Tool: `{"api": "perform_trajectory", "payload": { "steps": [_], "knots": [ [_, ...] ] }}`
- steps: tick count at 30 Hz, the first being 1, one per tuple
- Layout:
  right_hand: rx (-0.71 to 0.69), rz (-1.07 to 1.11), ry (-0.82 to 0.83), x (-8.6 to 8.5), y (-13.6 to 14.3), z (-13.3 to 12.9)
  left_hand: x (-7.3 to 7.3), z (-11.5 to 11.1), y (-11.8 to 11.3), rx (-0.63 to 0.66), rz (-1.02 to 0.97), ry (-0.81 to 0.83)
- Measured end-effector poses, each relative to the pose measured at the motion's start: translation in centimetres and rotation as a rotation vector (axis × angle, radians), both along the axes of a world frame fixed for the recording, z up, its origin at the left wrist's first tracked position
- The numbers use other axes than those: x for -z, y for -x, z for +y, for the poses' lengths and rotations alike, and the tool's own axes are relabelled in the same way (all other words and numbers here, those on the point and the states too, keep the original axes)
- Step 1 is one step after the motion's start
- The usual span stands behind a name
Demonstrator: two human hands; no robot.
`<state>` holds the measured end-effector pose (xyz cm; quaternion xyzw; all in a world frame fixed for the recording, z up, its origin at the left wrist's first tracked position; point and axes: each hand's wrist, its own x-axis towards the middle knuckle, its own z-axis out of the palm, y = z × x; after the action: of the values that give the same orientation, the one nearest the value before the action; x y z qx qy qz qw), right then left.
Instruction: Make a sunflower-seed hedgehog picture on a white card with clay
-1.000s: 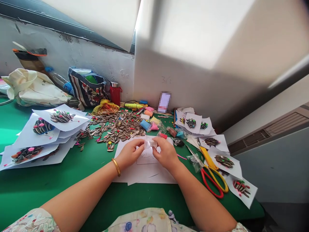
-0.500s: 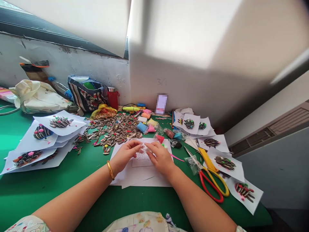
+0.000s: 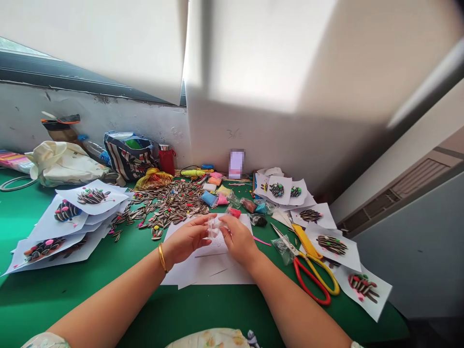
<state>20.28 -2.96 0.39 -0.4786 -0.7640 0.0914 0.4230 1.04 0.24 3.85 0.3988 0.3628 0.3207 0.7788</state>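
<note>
Between my two hands is a small crumpled clear plastic bag (image 3: 214, 228). My left hand (image 3: 188, 239), with a gold bangle at its wrist, pinches the bag's left side between thumb and fingers. My right hand (image 3: 237, 238) is closed on the other side of it. Whatever the bag contains, if anything, is too small to make out. Beneath the hands lie white sheets of paper (image 3: 203, 276), the upper one bearing a line drawing that my hands partly cover. Just beyond is a red packet (image 3: 234, 212), and a pink stick (image 3: 261, 240) lies to the right.
Striped sunflower seeds (image 3: 177, 198) are heaped behind the paper, beside small packets of coloured clay (image 3: 209, 197). Large scissors (image 3: 312, 275) and a yellow cutter (image 3: 306, 240) lie at right. Seed-decorated sheets (image 3: 39, 224) are stacked left, with more sheets (image 3: 375, 309) at right. A red flask (image 3: 166, 162) stands behind.
The view has shifted slightly. My left fingers have opened out somewhat around the plastic bag, and more of it shows between my hands. Both hands still hold it over the paper.
</note>
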Motion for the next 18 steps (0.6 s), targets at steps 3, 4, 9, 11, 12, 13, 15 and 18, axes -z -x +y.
{"api": "perform_trajectory", "payload": {
  "steps": [3,4,9,11,12,13,15,18],
  "knots": [
    [-0.031,0.012,-0.008,0.1,0.2,0.1,0.8,0.5,0.4,0.015,0.041,-0.069],
    [-0.033,0.015,-0.004,0.2,0.3,0.2,1.1,0.6,0.5,0.019,0.035,-0.075],
    [-0.063,0.038,0.026,0.6,0.6,0.2,2.3,0.4,1.1,0.016,0.050,-0.162],
    [-0.096,0.043,0.032,0.6,0.7,0.1,2.4,0.1,1.3,0.017,0.113,-0.261],
    [-0.113,0.045,0.035,0.5,0.8,0.1,2.4,0.0,1.3,0.041,0.166,-0.324],
    [-0.127,0.046,0.039,0.5,0.8,0.0,2.4,-0.1,1.3,0.048,0.209,-0.379],
    [-0.145,0.039,0.051,0.3,0.9,0.0,2.4,-0.3,1.3,0.031,0.248,-0.450],
    [-0.145,-0.019,0.072,0.2,0.9,-0.1,2.6,-0.2,1.1,0.001,0.274,-0.489]
  ]
}}
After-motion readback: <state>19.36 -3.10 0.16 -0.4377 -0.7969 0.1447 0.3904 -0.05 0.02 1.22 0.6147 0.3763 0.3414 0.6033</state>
